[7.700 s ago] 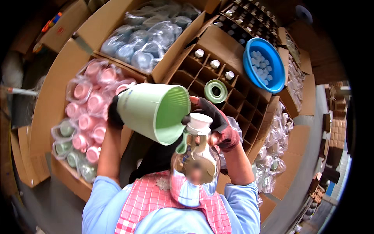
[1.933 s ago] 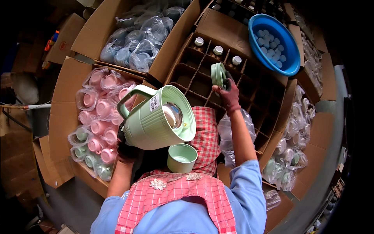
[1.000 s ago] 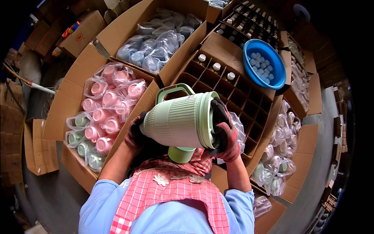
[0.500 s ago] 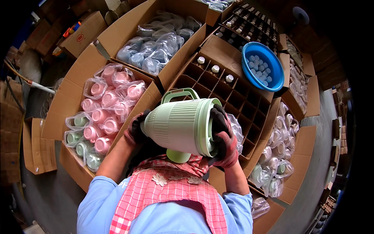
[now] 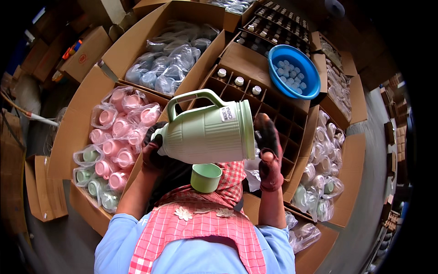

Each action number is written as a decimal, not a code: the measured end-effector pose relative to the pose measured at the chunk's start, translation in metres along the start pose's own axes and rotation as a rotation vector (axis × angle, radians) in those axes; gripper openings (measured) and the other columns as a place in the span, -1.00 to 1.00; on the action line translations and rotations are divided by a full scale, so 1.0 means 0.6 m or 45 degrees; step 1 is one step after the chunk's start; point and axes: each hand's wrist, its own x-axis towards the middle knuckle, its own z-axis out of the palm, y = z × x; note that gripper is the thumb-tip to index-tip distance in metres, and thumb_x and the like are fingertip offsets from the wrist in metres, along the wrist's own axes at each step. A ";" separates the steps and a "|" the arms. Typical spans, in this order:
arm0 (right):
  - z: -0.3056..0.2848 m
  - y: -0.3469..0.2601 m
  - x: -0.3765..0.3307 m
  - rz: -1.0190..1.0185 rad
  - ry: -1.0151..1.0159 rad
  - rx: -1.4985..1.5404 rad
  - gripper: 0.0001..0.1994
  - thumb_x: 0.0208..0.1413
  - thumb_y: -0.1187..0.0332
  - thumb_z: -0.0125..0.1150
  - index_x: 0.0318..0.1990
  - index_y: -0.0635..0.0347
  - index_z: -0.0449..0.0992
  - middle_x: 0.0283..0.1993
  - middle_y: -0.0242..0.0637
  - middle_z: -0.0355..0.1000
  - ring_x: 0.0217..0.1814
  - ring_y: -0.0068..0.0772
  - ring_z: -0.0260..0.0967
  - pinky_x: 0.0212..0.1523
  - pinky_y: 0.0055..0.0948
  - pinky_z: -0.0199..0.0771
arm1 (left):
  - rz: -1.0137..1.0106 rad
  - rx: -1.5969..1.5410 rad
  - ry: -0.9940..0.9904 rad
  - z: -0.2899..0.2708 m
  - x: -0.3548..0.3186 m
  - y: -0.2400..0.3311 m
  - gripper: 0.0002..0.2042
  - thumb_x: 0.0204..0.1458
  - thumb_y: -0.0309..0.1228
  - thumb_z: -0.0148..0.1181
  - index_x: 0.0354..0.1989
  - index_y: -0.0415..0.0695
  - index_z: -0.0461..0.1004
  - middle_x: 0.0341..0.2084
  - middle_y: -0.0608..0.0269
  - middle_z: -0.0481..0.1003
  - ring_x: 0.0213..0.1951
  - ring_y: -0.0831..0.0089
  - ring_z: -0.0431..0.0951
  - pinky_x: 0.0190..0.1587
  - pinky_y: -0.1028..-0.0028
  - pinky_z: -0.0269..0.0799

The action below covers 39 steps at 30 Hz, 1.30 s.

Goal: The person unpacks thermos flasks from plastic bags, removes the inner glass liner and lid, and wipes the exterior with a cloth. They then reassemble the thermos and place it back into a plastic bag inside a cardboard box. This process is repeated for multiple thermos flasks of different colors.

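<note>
A pale green plastic jug point(image 5: 205, 137) with a loop handle lies on its side in front of my chest. My left hand point(image 5: 153, 155), in a dark glove, grips its narrow top end. My right hand point(image 5: 270, 157), in a dark red glove, is held flat beside the jug's wide base, fingers stretched upward, touching it or just off it. Under the jug, a small green cup point(image 5: 205, 177) rests on a red checked cloth point(image 5: 230, 182) on my lap.
A cardboard box point(image 5: 68, 137) of bagged pink and green cups stands at left, and a box of bagged blue-grey pieces point(image 5: 169, 59) behind it. A divided carton point(image 5: 283, 114) holds white-capped glass flasks. A blue basin point(image 5: 292, 71) of white caps sits beyond, with bagged parts point(image 5: 319, 182) at right.
The jug has tipped from upright onto its side. My right hand brought a green ring-shaped part to its base, gripped the base, and now has loosened to a flat hand beside it.
</note>
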 end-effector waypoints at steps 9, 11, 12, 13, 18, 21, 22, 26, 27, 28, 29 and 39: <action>0.044 -0.007 0.008 -0.263 -0.337 -0.584 -0.13 -0.10 -0.15 0.20 0.23 0.34 0.12 0.25 0.01 0.12 0.32 -0.08 0.03 0.28 -0.20 -0.03 | -0.055 -0.121 0.050 0.005 -0.022 0.014 -0.36 -0.10 -0.05 0.14 0.08 -0.25 0.23 -0.06 0.07 0.39 -0.02 0.24 0.41 0.03 0.28 0.33; 0.045 -0.019 0.021 -0.615 -0.508 -0.917 -0.16 -0.08 -0.18 0.13 0.21 0.35 0.16 0.26 0.11 0.08 0.34 0.10 -0.01 0.30 -0.10 -0.08 | 0.088 0.412 -0.169 -0.022 -0.024 0.007 -0.40 -0.03 -0.06 0.05 0.12 -0.20 0.21 -0.02 0.11 0.36 0.04 0.23 0.35 0.07 0.27 0.28; 0.047 -0.019 0.027 -0.752 -0.584 -0.971 -0.16 -0.08 -0.21 0.07 0.18 0.36 0.21 0.25 0.18 0.06 0.32 0.28 -0.06 0.30 0.00 -0.13 | 0.273 0.993 -0.333 -0.036 -0.015 0.005 -0.42 -0.05 -0.09 0.06 0.10 -0.20 0.22 -0.04 0.10 0.37 0.01 0.23 0.38 0.04 0.28 0.30; 0.047 -0.023 0.028 -0.822 -0.655 -1.057 -0.16 -0.07 -0.21 0.07 0.18 0.38 0.20 0.26 0.17 0.05 0.32 0.28 -0.05 0.30 0.01 -0.12 | 0.196 0.838 -0.320 -0.056 -0.017 -0.004 -0.45 -0.05 -0.14 0.09 0.08 -0.22 0.24 -0.04 0.07 0.37 -0.01 0.23 0.39 0.03 0.28 0.31; 0.034 0.002 0.015 -0.092 -0.274 -0.404 -0.42 0.08 0.07 0.06 0.13 0.35 0.25 0.05 -0.03 0.32 0.04 -0.10 0.28 0.11 -0.24 0.19 | 0.546 0.365 -0.151 0.021 -0.006 0.037 -0.39 -0.16 -0.16 0.35 -0.01 -0.30 0.30 -0.01 -0.10 0.34 -0.02 0.12 0.41 0.00 0.24 0.36; -0.062 0.095 0.018 -0.469 -0.254 -1.142 -0.63 0.22 0.18 -0.09 0.01 0.29 0.35 -0.12 -0.15 0.41 -0.14 -0.39 0.36 -0.04 -0.45 0.32 | 0.923 1.272 -0.388 0.052 0.018 0.108 -0.21 -0.22 0.03 0.33 0.10 -0.29 0.24 0.11 -0.16 0.24 0.12 0.02 0.29 0.17 0.19 0.16; -0.056 0.097 0.011 -0.318 -0.166 -0.984 -0.64 0.24 0.18 -0.14 0.00 0.28 0.36 -0.13 -0.15 0.41 -0.14 -0.40 0.36 -0.04 -0.46 0.32 | 0.855 1.255 -0.323 0.066 0.020 0.115 -0.18 -0.22 0.04 0.33 0.14 -0.29 0.22 0.14 -0.16 0.21 0.15 0.03 0.26 0.21 0.21 0.10; 0.030 0.055 0.003 -0.325 -0.030 -0.439 -0.68 0.29 0.35 -0.26 0.09 0.33 0.27 0.00 -0.03 0.36 0.01 -0.17 0.34 0.01 -0.37 0.32 | 0.108 0.479 0.007 -0.007 0.027 0.070 -0.09 -0.30 -0.03 0.41 0.21 -0.25 0.13 0.04 0.15 0.32 0.07 0.35 0.35 0.12 0.42 0.23; 0.024 0.061 0.001 -0.490 -0.034 -0.644 -0.68 0.27 0.39 -0.23 0.11 0.32 0.24 0.02 0.00 0.35 0.00 -0.12 0.35 0.00 -0.33 0.33 | 0.207 0.517 -0.109 -0.019 0.020 0.064 -0.15 -0.29 -0.02 0.40 0.16 -0.24 0.20 0.06 0.10 0.32 0.08 0.27 0.35 0.12 0.36 0.24; 0.008 0.065 0.004 -0.613 -0.063 -0.839 -0.67 0.24 0.42 -0.20 0.14 0.31 0.21 0.03 0.03 0.34 0.00 -0.06 0.35 0.00 -0.30 0.34 | 0.501 0.796 -0.234 0.014 0.025 0.078 -0.17 -0.30 -0.02 0.40 0.13 -0.23 0.22 0.07 0.07 0.32 0.10 0.22 0.33 0.13 0.32 0.22; -0.010 0.069 0.007 -0.656 -0.095 -0.980 -0.65 0.22 0.46 -0.17 0.16 0.31 0.19 0.04 0.06 0.33 0.00 -0.01 0.35 -0.01 -0.27 0.35 | 0.657 1.023 -0.361 0.031 0.026 0.094 -0.20 -0.30 -0.02 0.41 0.11 -0.23 0.25 0.08 0.01 0.30 0.12 0.17 0.31 0.15 0.26 0.19; -0.033 0.102 0.016 -0.739 -0.032 -1.335 -0.77 0.13 0.49 -0.06 -0.06 0.31 0.37 -0.32 -0.06 0.40 -0.29 -0.02 0.37 -0.26 -0.28 0.38 | 0.552 1.015 -0.481 0.043 0.021 0.099 -0.15 -0.34 -0.18 0.47 0.16 -0.26 0.18 0.16 -0.08 0.20 0.20 0.03 0.21 0.18 0.21 0.17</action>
